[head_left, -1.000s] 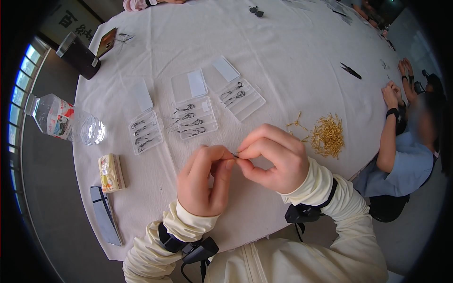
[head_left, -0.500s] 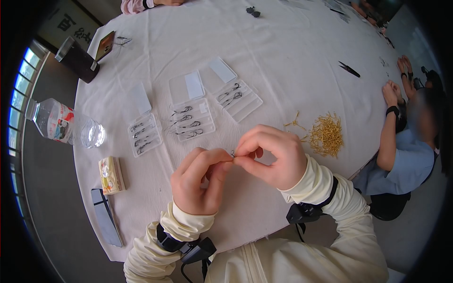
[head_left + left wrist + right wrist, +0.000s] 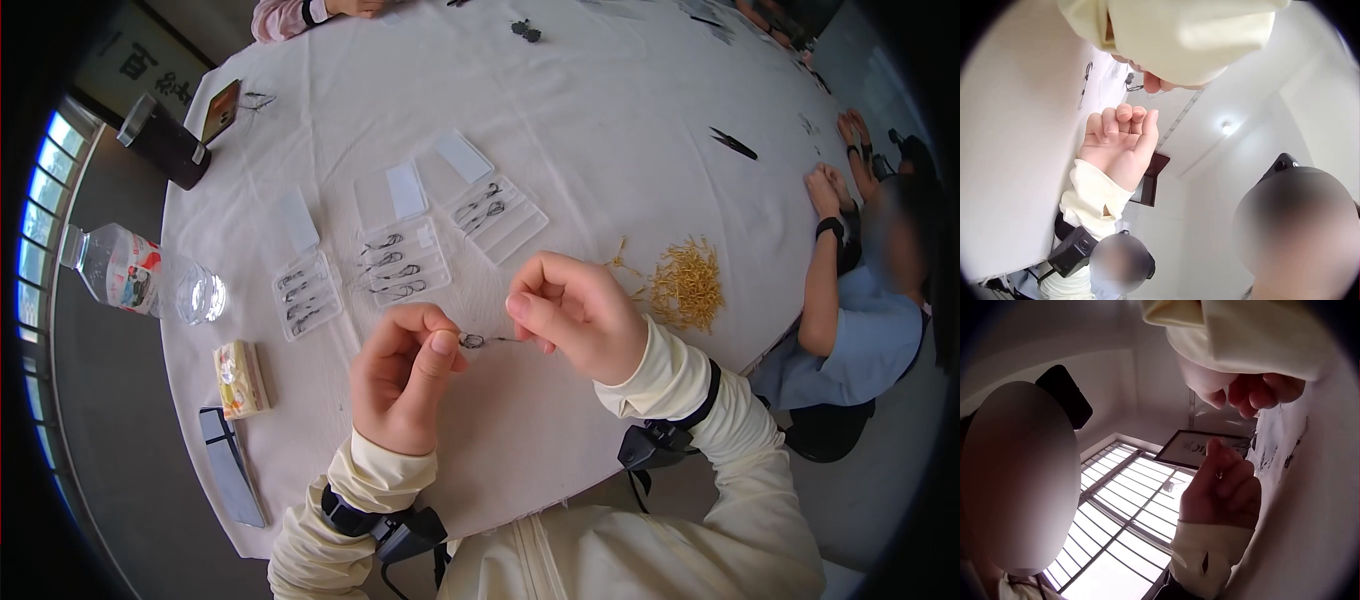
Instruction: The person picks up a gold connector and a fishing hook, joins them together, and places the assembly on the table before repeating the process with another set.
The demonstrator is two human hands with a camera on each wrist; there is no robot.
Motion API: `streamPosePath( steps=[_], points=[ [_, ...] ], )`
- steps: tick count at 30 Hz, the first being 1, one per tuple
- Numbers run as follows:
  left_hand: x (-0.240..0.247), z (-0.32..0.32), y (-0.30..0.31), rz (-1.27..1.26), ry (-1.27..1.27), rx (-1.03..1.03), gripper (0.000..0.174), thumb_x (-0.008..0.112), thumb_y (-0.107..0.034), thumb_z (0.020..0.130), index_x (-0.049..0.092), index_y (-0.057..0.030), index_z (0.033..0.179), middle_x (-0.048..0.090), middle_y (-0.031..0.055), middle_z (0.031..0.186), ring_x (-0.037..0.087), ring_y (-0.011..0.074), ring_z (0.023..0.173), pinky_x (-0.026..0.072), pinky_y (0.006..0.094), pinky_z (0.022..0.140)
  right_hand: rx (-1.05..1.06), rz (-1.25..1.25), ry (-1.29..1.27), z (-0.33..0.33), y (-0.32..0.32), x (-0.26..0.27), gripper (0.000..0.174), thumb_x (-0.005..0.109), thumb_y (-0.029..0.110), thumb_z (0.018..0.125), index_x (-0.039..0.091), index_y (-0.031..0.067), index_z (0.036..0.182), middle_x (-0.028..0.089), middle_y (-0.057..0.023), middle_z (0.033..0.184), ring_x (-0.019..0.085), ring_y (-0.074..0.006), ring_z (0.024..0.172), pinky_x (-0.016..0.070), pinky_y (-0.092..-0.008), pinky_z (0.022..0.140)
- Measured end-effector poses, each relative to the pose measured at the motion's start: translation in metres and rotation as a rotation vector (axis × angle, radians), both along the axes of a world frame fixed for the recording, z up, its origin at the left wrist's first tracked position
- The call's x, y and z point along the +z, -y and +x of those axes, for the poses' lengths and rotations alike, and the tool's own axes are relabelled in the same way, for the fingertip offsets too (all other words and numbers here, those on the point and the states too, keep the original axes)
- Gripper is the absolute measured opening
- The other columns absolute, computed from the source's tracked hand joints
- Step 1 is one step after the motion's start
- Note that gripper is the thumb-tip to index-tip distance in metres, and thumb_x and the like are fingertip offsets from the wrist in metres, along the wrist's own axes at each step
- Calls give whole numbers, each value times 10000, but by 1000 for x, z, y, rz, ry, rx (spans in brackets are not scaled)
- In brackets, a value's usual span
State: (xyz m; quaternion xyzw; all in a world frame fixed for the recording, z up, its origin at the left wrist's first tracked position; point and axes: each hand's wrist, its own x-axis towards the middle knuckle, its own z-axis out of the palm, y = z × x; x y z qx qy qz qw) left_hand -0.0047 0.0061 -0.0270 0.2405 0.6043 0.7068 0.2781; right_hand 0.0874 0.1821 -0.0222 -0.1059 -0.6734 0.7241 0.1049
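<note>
Over the white tablecloth (image 3: 600,130), my left hand (image 3: 450,340) pinches a small dark fishing hook (image 3: 472,341) between thumb and forefinger. A thin line (image 3: 503,340) runs from the hook to my right hand (image 3: 527,325), which pinches its other end with curled fingers. The two hands are a short gap apart. In the left wrist view the right hand (image 3: 1119,144) shows with its fingers curled. The right wrist view shows the left hand (image 3: 1222,487) from below, but the hook is too small to make out there.
Three open clear boxes of dark hooks (image 3: 405,265) (image 3: 305,292) (image 3: 495,215) lie beyond the hands, and a pile of gold hooks (image 3: 688,285) to the right. A water bottle (image 3: 140,275), small yellow box (image 3: 238,378) and phone (image 3: 232,465) are on the left. Another person (image 3: 850,300) sits at the right.
My hands were pressed together at the fingertips; they have drawn apart, so the hook and a short stretch of line now show between them.
</note>
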Motion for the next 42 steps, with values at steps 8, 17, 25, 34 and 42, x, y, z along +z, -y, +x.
streamPosePath(
  steps=[8,17,25,34,42],
  points=[
    [2,-7,2,173,283,-18,102,506,-111,1009,528,-70,1100,572,-4,784,311,22,507,262,192,468,248,-224,215,2,14,3,274,592,146,959,627,-16,1177,602,-5,805,544,-63,678,451,-221,605],
    [5,-3,-2,224,332,-51,99,470,-99,1020,509,-65,1104,549,14,785,315,20,492,253,187,446,191,-523,162,-2,24,-10,238,598,93,964,616,5,1184,654,-48,985,584,-116,808,467,-249,686],
    [4,-2,-2,248,324,-85,99,459,-96,1021,503,-57,1101,542,5,787,301,18,490,256,184,444,202,-728,220,-1,19,-15,259,663,203,945,645,-9,1093,648,-52,906,602,-111,750,472,-224,646],
    [7,-1,-1,255,331,-86,76,547,-98,992,527,-39,1036,562,22,798,412,33,592,302,189,504,279,-803,303,-1,17,-14,257,596,252,981,674,15,1045,651,-56,876,571,-128,674,402,-240,568],
    [11,2,0,213,315,-111,86,560,-110,987,528,-42,1028,545,11,791,443,42,624,315,195,526,257,-811,284,0,17,-14,228,617,248,968,659,35,1040,635,-40,863,556,-111,686,396,-235,578]
  ],
)
